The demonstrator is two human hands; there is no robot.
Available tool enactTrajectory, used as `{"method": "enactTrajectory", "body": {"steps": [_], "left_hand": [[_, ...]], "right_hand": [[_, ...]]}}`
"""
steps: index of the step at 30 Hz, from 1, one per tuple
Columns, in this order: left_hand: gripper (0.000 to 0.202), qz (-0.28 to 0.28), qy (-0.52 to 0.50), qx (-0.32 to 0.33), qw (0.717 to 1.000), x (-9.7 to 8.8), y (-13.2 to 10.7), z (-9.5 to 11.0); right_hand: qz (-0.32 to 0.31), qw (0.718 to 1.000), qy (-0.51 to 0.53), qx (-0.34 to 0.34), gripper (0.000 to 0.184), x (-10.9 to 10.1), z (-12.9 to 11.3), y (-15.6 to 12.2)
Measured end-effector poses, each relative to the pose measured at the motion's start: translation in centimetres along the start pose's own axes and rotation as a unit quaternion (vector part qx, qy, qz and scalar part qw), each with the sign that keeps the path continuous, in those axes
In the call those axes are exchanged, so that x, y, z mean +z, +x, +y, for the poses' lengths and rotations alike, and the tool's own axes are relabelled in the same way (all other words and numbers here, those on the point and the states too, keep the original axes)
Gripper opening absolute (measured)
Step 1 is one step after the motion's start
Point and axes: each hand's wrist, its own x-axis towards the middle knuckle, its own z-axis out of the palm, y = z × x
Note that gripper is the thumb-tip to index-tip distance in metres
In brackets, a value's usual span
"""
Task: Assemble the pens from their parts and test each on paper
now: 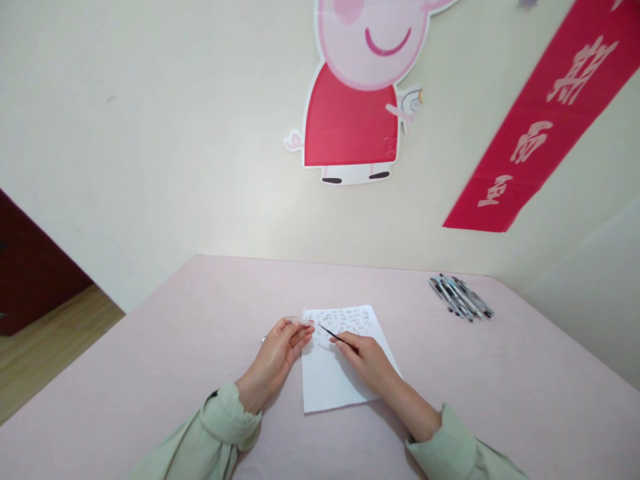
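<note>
A white sheet of paper point(333, 380) with handwriting on its upper part lies on the pink table point(150, 373). My right hand point(367, 360) rests on the sheet, its fingers closed around a thin dark pen point(331, 333) whose tip points up-left toward the writing. My left hand point(280, 353) is at the paper's left edge, fingers curled, pinching a small pale object near the sheet's top-left corner; I cannot make out what it is. Both arms wear pale green sleeves.
A bundle of several dark pens point(461, 297) lies at the table's far right. The wall behind carries a cartoon pig cutout point(357, 100) and a red banner point(545, 113). Wooden floor point(45, 347) and a dark red door show at the left.
</note>
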Motion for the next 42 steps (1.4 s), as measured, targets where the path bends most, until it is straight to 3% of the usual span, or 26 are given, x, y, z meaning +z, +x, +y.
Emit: {"method": "enactTrajectory", "body": {"steps": [8,18,30,35,42], "left_hand": [[0.023,-0.023,0.043,0.012,0.999,0.4,-0.4,-0.3],[0.024,-0.053,0.1,0.021,0.993,1.0,-1.2,-0.7],[0.03,-0.053,0.063,-0.025,0.996,1.9,-1.8,-1.9],[0.025,-0.054,0.031,-0.016,0.998,1.4,-1.3,-1.9],[0.018,-0.013,0.004,-0.022,1.0,1.4,-1.0,-1.4]], "right_hand": [[-0.006,1.0,-0.017,0.0,0.027,0.0,-0.5,-0.2],[-0.009,0.99,-0.141,-0.005,0.03,-0.1,-1.1,-0.3],[-0.01,0.991,-0.136,-0.006,0.03,0.2,-1.6,-0.3],[0.008,0.993,-0.114,0.022,0.043,-0.5,-1.6,-0.4],[0.037,0.999,-0.036,0.008,0.009,-1.8,-1.5,-0.1]]}}
